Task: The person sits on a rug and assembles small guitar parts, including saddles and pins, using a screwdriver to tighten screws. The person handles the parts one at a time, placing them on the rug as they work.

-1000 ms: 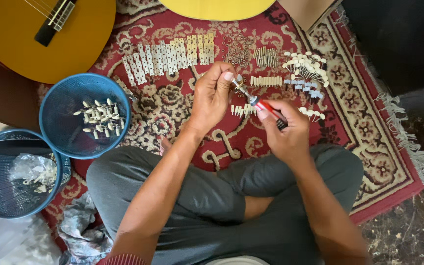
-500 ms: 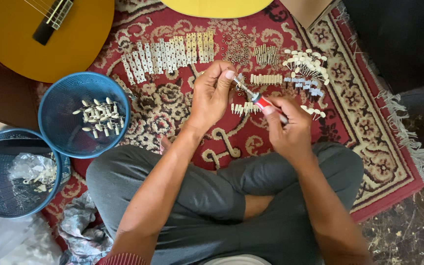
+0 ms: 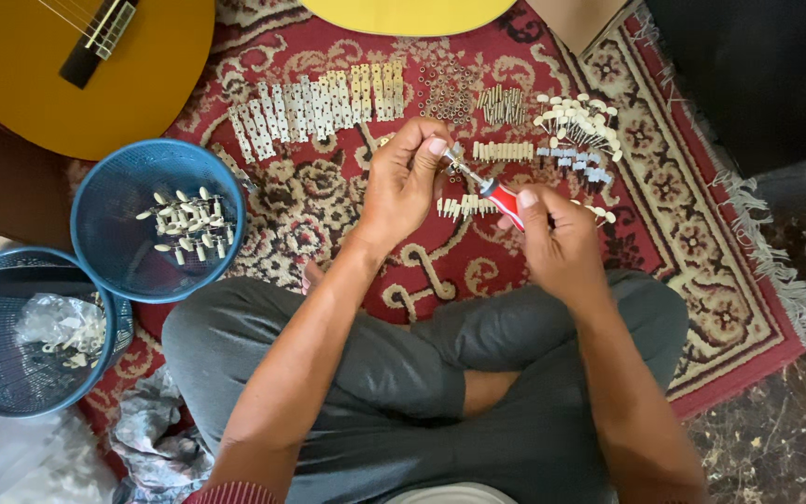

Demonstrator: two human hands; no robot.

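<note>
Fingers (image 3: 436, 149) of the left hand (image 3: 403, 182) pinch a small metal tuner part (image 3: 452, 154); the right hand (image 3: 557, 238) is clamped on a red-handled screwdriver (image 3: 501, 198), its tip at that part. This looks like screw-driving; next calls for steady turning. Left of the fingers: two guitars (image 3: 67, 84), two blue baskets (image 3: 156, 219). Beyond them, rows of tuner plates (image 3: 314, 103), too many to count.

Frame centre: left hand (image 3: 405, 187) pinches small metal part (image 3: 451, 152) at fingertips. Right hand (image 3: 555, 245) grips red-handled screwdriver (image 3: 494, 190), tip touching part. Upper frame: rows of metal plates (image 3: 314, 105) on red patterned rug (image 3: 701, 233). Left: blue basket (image 3: 114, 252) holding white pegs (image 3: 186, 224). Upper left: guitar body (image 3: 20, 84).
</note>
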